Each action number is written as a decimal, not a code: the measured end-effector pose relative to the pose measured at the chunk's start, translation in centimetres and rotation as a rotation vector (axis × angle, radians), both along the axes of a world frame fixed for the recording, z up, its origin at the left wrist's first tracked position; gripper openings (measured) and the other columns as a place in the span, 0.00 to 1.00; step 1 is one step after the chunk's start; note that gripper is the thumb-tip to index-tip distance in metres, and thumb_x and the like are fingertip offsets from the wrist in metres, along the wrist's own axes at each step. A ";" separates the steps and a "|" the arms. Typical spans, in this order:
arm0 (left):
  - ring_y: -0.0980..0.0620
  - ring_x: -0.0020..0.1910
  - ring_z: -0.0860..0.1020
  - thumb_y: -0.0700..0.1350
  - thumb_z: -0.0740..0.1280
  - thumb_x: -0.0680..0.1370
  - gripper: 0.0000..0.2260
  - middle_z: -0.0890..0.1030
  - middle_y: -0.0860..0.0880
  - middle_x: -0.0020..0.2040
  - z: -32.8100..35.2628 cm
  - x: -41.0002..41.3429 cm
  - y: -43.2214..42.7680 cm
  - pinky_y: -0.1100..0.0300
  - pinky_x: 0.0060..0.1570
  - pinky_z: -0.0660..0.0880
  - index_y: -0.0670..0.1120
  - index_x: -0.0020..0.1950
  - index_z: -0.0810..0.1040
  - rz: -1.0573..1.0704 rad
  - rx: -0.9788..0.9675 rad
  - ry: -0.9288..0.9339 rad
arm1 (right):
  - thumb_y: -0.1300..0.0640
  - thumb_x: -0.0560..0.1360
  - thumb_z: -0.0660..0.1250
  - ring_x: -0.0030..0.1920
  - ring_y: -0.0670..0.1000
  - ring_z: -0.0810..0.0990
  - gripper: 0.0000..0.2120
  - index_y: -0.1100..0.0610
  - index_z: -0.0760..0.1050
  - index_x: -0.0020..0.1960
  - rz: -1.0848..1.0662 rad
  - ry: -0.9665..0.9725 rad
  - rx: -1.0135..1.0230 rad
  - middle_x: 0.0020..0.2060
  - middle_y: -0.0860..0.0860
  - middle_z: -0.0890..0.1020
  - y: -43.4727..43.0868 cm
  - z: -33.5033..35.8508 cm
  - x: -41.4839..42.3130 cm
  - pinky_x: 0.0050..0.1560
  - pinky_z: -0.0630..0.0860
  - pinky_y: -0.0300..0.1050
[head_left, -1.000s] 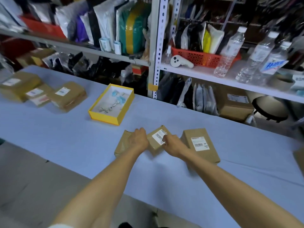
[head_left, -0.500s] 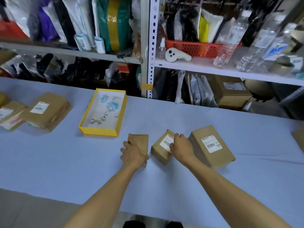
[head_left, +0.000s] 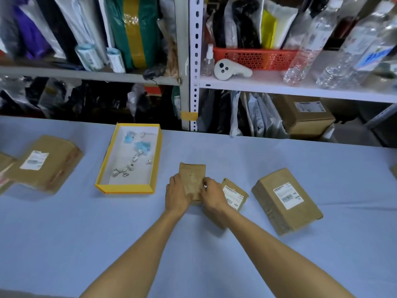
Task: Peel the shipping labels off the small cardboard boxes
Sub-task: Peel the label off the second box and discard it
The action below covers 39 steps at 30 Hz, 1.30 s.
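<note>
**Head view: label-peeling at the worktop.** Small plain-faced box [head_left: 192, 181] lying on the blue worktop [head_left: 64, 244], clamped from both sides. Left hand [head_left: 178, 195] curled round its left edge. Right hand [head_left: 211, 195] pinching its right edge, fingertips on the top face. No label visible on the upturned face (underside hidden, so impossible to tell whether stripped or merely turned over).

Step in hand, as judged: handling or checking this box between peels, rather than peeling itself. Probable next move: either turning it over to look for a label, or putting it aside in favour of the small labelled box [head_left: 235, 194] just beside it, partly hidden behind the right hand. Calls for one hand pinning the carton flat, a fingernail of the other lifting a label corner, then a slow, low pull to avoid tearing the paper.

Further right, apart: larger labelled box [head_left: 285, 201], label in place. Far left: flat labelled carton [head_left: 43, 164], with others cut off at the frame edge. Left of the hands and a little beyond: open yellow tray [head_left: 126, 188] of small trinkets, near enough to be nudged by a box set down carelessly. Behind the worktop: shelf [head_left: 279, 84] with water bottles [head_left: 309, 39] and a red basket [head_left: 255, 59], out of the way.
</note>
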<state>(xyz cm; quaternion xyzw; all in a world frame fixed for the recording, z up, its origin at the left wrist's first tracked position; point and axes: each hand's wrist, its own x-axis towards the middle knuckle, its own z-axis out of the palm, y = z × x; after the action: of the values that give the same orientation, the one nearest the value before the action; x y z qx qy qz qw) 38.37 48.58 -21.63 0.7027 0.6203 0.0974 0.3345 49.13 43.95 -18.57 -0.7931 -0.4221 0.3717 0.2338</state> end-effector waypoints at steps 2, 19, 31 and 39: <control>0.42 0.64 0.71 0.39 0.70 0.72 0.28 0.70 0.42 0.66 -0.5 -0.5 0.8 0.52 0.62 0.68 0.41 0.70 0.64 -0.021 0.003 -0.044 | 0.65 0.73 0.53 0.46 0.59 0.80 0.13 0.63 0.75 0.52 -0.004 0.007 0.003 0.46 0.57 0.82 0.3 -0.1 0.3 0.47 0.78 0.54; 0.46 0.58 0.73 0.42 0.64 0.76 0.14 0.72 0.48 0.60 0.7 2.2 -4.9 0.53 0.54 0.72 0.44 0.62 0.70 -0.326 0.239 0.007 | 0.65 0.78 0.57 0.69 0.55 0.66 0.23 0.60 0.62 0.73 -0.097 -0.195 0.105 0.69 0.55 0.67 -4.9 -1.3 3.8 0.66 0.67 0.46; 0.47 0.58 0.76 0.41 0.71 0.71 0.21 0.72 0.46 0.61 0.2 5.4 -8.4 0.57 0.55 0.71 0.45 0.62 0.71 -0.087 -0.160 -0.042 | 0.66 0.70 0.71 0.54 0.52 0.80 0.26 0.60 0.70 0.66 -0.243 0.241 0.007 0.54 0.52 0.81 -10.7 -3.2 7.7 0.52 0.79 0.46; 0.47 0.57 0.79 0.37 0.71 0.71 0.27 0.81 0.43 0.59 0.7 7.0 -10.6 0.60 0.51 0.74 0.44 0.69 0.68 -0.087 -0.361 -0.154 | 0.73 0.67 0.69 0.47 0.49 0.80 0.29 0.59 0.73 0.66 -0.091 0.180 0.050 0.47 0.49 0.80 -13.3 -2.5 11.0 0.41 0.78 0.40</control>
<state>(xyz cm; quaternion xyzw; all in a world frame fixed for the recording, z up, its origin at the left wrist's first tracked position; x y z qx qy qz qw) 45.36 37.95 -20.93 0.6479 0.5696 0.0236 0.5052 60.18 30.68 -21.04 -0.7687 -0.3720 0.4199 0.3073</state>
